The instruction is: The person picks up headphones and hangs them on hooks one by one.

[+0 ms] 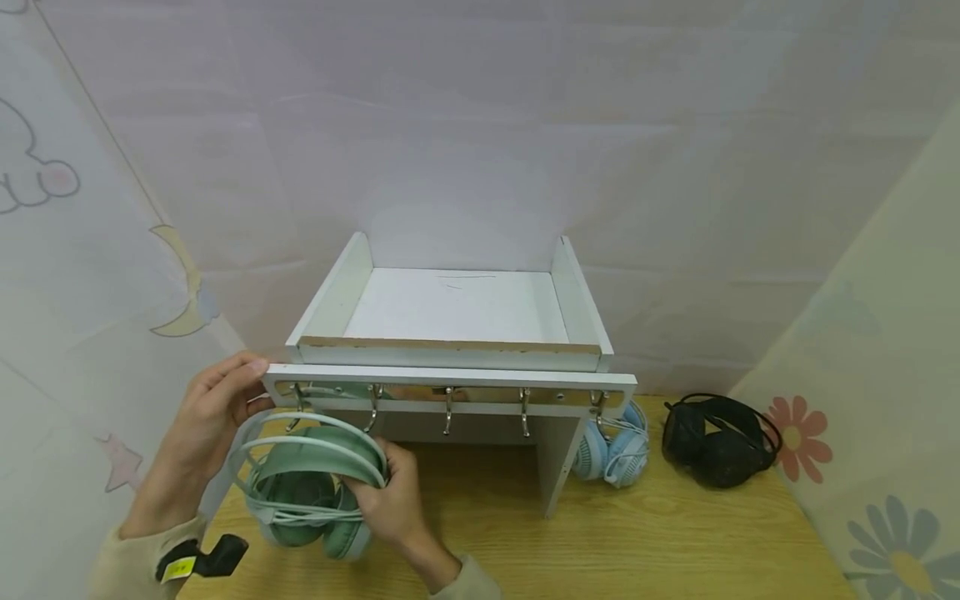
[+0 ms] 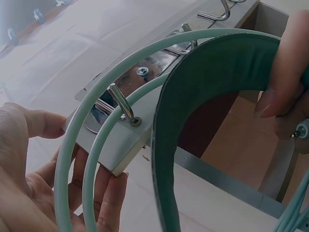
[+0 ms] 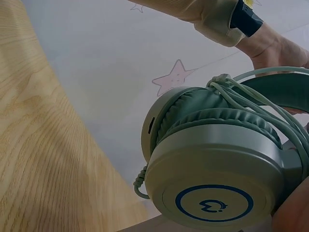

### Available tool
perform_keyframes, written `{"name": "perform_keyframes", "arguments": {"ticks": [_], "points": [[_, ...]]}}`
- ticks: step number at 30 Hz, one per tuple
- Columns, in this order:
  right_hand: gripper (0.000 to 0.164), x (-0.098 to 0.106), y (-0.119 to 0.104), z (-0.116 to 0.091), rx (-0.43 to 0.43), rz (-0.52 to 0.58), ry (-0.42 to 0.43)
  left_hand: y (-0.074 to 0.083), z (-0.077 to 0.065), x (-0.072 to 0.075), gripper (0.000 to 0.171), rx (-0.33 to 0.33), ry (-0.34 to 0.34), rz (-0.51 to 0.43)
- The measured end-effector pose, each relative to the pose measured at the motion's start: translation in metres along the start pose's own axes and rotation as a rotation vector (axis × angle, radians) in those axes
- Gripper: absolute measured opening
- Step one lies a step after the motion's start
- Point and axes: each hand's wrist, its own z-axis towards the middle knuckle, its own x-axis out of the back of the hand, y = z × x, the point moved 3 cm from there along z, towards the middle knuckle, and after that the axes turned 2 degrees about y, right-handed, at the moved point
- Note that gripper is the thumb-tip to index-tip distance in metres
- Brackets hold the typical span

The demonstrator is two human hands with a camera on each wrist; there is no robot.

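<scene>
A white rail with several metal hooks (image 1: 465, 377) runs along the front of a white wooden shelf (image 1: 450, 354). My left hand (image 1: 212, 410) grips the rail's left end, thumb on one side and fingers on the other, as the left wrist view shows. Green headphones (image 1: 322, 454) with a double wire-like outer band hang in the air before the leftmost hooks, their cable bundled across the ear cups. My right hand (image 1: 396, 502) holds them by the right side of the headband. In the right wrist view an ear cup (image 3: 215, 176) faces the camera, with a blue ring logo.
Light blue headphones (image 1: 628, 454) are at the shelf's right end, partly hidden by the rail. Black headphones (image 1: 720, 442) lie farther right on the wooden table (image 1: 660, 542). Patterned cloth walls (image 1: 465, 125) enclose the back and sides.
</scene>
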Motion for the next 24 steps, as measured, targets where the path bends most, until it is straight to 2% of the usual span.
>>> {"name": "perform_keyframes", "arguments": {"ticks": [5,9,13,17,19,24], "points": [[0.011,0.003,0.003,0.001,-0.035,-0.024,-0.021,0.000,0.000,-0.001,0.039,-0.004,0.010,0.001],[0.011,0.006,0.005,0.000,-0.024,-0.038,-0.045,0.000,0.000,-0.001,0.039,-0.001,0.020,-0.002],[0.011,0.007,0.009,-0.002,0.032,-0.035,-0.090,0.000,0.000,-0.001,0.040,0.004,0.023,-0.011],[0.023,0.008,0.015,-0.003,0.057,-0.010,-0.125,0.000,0.000,-0.001,0.040,0.001,0.020,-0.014],[0.025,0.009,0.017,-0.004,0.077,-0.004,-0.133,0.000,0.000,-0.001,0.040,-0.001,0.019,-0.015],[0.023,0.010,0.020,-0.003,0.187,-0.024,-0.121,-0.001,-0.001,-0.001,0.039,-0.004,0.022,-0.011]]}}
